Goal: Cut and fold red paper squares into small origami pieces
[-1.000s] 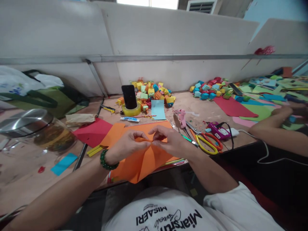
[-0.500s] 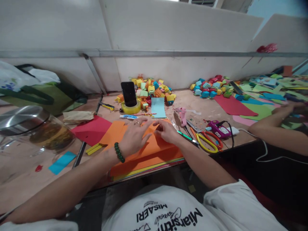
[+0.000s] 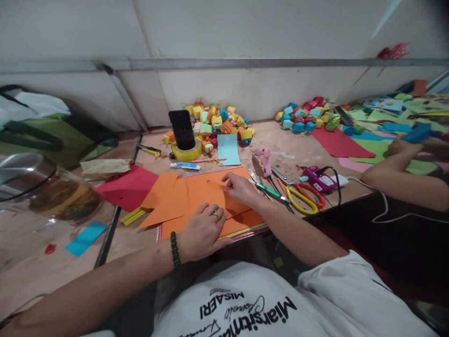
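Note:
Orange paper (image 3: 201, 189) lies in front of me on a stack of coloured sheets. Its right part curls up, with a shadow beneath, beside my right hand (image 3: 242, 191). The thumb and index finger of that hand are pinched at the curled edge; the other fingers are bent. My left hand (image 3: 202, 232), with a ring and a green bead bracelet (image 3: 174, 249), rests palm down on the near part of the paper, fingers stretched and slightly bent. Right of the paper lie a green cutter knife (image 3: 269, 191) and yellow-handled scissors (image 3: 300, 200).
A phone (image 3: 182, 130) stands in a tape roll (image 3: 186, 152) before a pile of paper cubes (image 3: 212, 119). A pink glue gun (image 3: 265, 161) and purple power strip (image 3: 320, 179) are to the right. A glass jug (image 3: 65, 199) stands left. Another person's arm (image 3: 403, 180) reaches in at right.
My left hand has moved from the paper's far part down to its near edge. The orange paper's right part now curls up by my right hand. The view has shifted slightly.

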`<state>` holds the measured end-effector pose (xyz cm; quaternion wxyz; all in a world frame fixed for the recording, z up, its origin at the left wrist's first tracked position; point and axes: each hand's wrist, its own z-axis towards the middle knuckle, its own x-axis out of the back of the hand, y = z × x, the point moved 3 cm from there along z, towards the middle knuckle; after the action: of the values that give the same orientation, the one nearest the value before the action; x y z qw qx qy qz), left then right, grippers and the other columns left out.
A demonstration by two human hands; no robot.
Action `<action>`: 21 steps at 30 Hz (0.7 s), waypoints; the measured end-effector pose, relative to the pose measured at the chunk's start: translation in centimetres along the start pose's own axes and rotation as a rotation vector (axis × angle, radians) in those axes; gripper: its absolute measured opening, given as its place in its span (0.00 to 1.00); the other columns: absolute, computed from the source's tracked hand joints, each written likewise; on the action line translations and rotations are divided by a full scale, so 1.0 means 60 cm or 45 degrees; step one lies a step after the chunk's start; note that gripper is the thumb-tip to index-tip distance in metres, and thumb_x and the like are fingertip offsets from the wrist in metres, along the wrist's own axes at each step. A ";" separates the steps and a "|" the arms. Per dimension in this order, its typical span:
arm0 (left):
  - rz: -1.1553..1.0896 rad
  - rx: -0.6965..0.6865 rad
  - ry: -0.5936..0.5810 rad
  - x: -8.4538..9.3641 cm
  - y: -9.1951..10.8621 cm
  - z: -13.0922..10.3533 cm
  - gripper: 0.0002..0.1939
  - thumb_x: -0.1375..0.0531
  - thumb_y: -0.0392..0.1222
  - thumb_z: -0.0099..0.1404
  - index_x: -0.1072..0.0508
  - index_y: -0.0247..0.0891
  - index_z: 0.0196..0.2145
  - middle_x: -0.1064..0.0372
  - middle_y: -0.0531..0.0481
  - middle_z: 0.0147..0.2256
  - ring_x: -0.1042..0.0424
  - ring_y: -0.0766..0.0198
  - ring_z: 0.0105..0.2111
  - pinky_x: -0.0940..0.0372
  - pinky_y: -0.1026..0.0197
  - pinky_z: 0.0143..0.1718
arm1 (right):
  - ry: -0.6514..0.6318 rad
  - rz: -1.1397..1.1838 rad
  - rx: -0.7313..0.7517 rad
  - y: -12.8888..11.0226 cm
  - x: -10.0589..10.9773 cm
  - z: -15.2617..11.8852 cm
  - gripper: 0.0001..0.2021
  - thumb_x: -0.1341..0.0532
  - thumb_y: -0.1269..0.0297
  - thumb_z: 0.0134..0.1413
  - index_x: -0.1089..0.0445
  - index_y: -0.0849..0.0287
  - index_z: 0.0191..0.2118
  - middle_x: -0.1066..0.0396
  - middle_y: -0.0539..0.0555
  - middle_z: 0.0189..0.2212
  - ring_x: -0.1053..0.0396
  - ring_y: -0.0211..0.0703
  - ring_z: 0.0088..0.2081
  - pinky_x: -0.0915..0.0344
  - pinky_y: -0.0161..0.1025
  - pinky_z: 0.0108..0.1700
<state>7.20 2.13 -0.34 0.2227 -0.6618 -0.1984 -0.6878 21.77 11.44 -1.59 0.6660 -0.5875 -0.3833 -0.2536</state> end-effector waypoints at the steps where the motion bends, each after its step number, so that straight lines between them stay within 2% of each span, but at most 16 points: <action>1: 0.011 -0.010 -0.006 -0.001 0.003 -0.003 0.32 0.54 0.60 0.69 0.30 0.27 0.51 0.30 0.33 0.47 0.35 0.48 0.45 0.43 0.47 0.49 | -0.002 -0.008 0.000 0.001 -0.001 0.000 0.12 0.42 0.75 0.52 0.34 0.55 0.43 0.26 0.48 0.29 0.30 0.40 0.33 0.44 0.34 0.32; 5: 0.058 -0.006 -0.017 -0.001 0.014 -0.018 0.33 0.54 0.61 0.69 0.30 0.27 0.51 0.29 0.34 0.46 0.34 0.49 0.45 0.44 0.49 0.49 | -0.006 -0.049 0.001 0.002 -0.002 0.000 0.13 0.42 0.75 0.52 0.34 0.55 0.44 0.26 0.48 0.30 0.30 0.42 0.34 0.44 0.34 0.32; 11: -0.039 0.113 0.018 -0.007 0.019 -0.040 0.35 0.50 0.64 0.66 0.32 0.27 0.53 0.29 0.36 0.46 0.35 0.48 0.46 0.44 0.49 0.49 | -0.006 -0.135 0.036 -0.007 0.001 -0.005 0.14 0.43 0.75 0.54 0.32 0.56 0.45 0.25 0.53 0.34 0.31 0.45 0.37 0.43 0.37 0.35; 12: -0.061 0.134 0.021 -0.008 0.018 -0.041 0.35 0.49 0.64 0.65 0.32 0.27 0.53 0.29 0.36 0.46 0.35 0.48 0.46 0.44 0.48 0.49 | 0.000 -0.164 0.099 -0.012 0.000 -0.010 0.13 0.44 0.75 0.55 0.31 0.56 0.44 0.25 0.55 0.37 0.32 0.46 0.39 0.42 0.38 0.37; 14: -0.102 0.155 0.008 -0.008 0.018 -0.041 0.33 0.47 0.63 0.64 0.29 0.29 0.49 0.29 0.37 0.44 0.35 0.48 0.46 0.45 0.47 0.50 | -0.016 -0.251 0.369 -0.025 -0.004 -0.029 0.10 0.44 0.75 0.56 0.28 0.57 0.40 0.27 0.57 0.41 0.34 0.47 0.43 0.42 0.41 0.42; 17: -0.156 0.158 -0.006 -0.004 0.017 -0.038 0.30 0.46 0.64 0.63 0.26 0.31 0.41 0.29 0.39 0.41 0.35 0.48 0.44 0.45 0.45 0.50 | -0.151 -0.417 0.894 -0.041 -0.020 -0.077 0.07 0.42 0.72 0.58 0.27 0.58 0.33 0.27 0.57 0.36 0.36 0.46 0.40 0.42 0.43 0.46; 19: -0.178 0.152 -0.003 0.001 0.017 -0.036 0.29 0.45 0.64 0.62 0.26 0.32 0.41 0.29 0.40 0.40 0.35 0.48 0.44 0.44 0.45 0.50 | -0.189 -0.511 1.033 -0.040 -0.029 -0.106 0.08 0.43 0.71 0.60 0.27 0.60 0.32 0.28 0.55 0.31 0.38 0.45 0.37 0.42 0.43 0.45; 21: -0.182 0.153 -0.012 0.004 0.017 -0.036 0.29 0.44 0.63 0.62 0.28 0.31 0.44 0.29 0.40 0.40 0.35 0.49 0.43 0.44 0.45 0.50 | -0.148 -0.590 1.066 -0.034 -0.033 -0.126 0.08 0.44 0.71 0.61 0.28 0.62 0.33 0.29 0.55 0.29 0.38 0.45 0.36 0.41 0.43 0.44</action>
<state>6.03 0.04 -0.22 0.2116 -0.6347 -0.2870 -0.6855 20.60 3.44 -2.11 0.7489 -0.1812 -0.6097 -0.1859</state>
